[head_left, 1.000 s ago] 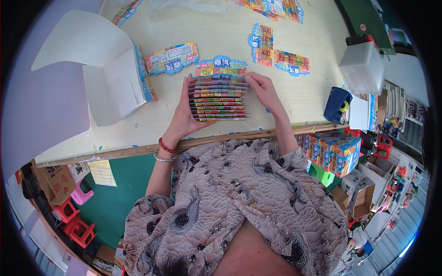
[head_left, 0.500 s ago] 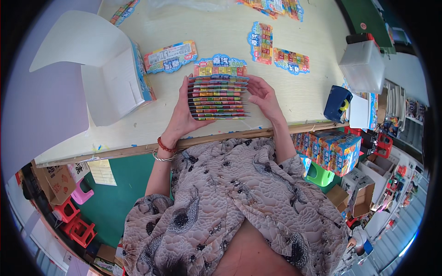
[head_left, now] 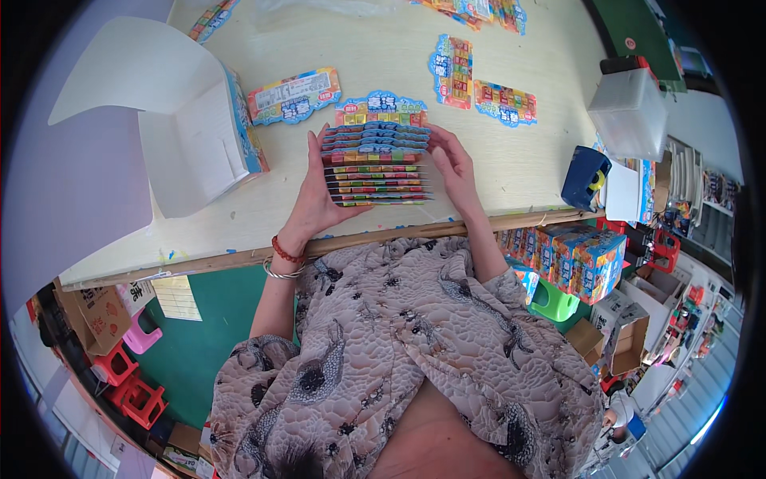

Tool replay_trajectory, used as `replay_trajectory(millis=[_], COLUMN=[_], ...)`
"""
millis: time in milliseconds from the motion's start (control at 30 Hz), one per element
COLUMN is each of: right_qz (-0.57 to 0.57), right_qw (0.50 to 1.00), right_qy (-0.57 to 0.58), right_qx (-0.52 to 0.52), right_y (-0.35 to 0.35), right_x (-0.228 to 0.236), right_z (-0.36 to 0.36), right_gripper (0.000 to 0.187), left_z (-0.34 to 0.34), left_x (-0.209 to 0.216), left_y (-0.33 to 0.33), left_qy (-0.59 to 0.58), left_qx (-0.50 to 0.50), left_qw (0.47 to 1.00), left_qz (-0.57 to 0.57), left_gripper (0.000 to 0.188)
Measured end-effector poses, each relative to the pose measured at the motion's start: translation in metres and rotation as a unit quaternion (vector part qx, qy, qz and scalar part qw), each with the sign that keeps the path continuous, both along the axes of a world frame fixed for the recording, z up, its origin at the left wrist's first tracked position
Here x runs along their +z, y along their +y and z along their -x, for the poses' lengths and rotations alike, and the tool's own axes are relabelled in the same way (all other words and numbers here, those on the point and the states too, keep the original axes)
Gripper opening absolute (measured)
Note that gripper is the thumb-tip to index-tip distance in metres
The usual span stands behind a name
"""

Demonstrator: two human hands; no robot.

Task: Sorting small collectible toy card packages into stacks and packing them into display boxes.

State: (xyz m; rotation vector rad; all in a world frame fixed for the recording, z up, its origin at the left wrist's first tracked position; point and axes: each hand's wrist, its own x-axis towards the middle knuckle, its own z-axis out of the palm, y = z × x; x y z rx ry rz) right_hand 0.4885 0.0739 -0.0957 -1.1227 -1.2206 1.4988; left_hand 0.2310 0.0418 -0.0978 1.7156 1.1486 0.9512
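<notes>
A row of colourful blister cards (head_left: pixel 377 177) stands on edge on the table between my hands, looking like small candy packs with blue scalloped tops. The far cards lean so that their blue tops show; the nearer ones show mostly as thin edges. My left hand (head_left: pixel 316 191) grips the row's left side, its thumb along the near edge and its fingers pointing away. At the far right corner, my right hand (head_left: pixel 455 169) curls its fingers against the cards, its thumb beside their edge. Just beyond the row, another card (head_left: pixel 381 105) lies flat, partly covered.
To the left stands an opened white display box (head_left: pixel 195 136). Loose cards lie nearby: one face down (head_left: pixel 295 96), two (head_left: pixel 452 72) on the right, several at the far edge. A blue tape dispenser (head_left: pixel 585 177) and a clear plastic bin (head_left: pixel 629 112) sit at the right.
The far cards in the row have tipped, and their blue tops now show where thin edges were before. My right hand has shifted slightly left and toward me; my left hand stays around the row.
</notes>
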Motion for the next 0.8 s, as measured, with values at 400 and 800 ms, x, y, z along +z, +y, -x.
replay_trajectory(millis=[400,800], right_qz=[-0.039,-0.055], right_qw=[0.998,0.996], right_qy=[-0.050,-0.064], right_qx=[0.002,-0.030], right_y=[0.002,0.001], right_x=[-0.003,-0.004], right_z=[0.005,0.010], right_gripper=[0.043,0.042], left_z=[-0.002,0.002], left_x=[-0.004,0.003], left_y=[0.000,0.000], left_qy=[-0.027,0.012], left_qx=[0.010,0.001], left_qw=[0.999,1.000], left_qz=[-0.020,-0.015], left_gripper=[0.139,0.092])
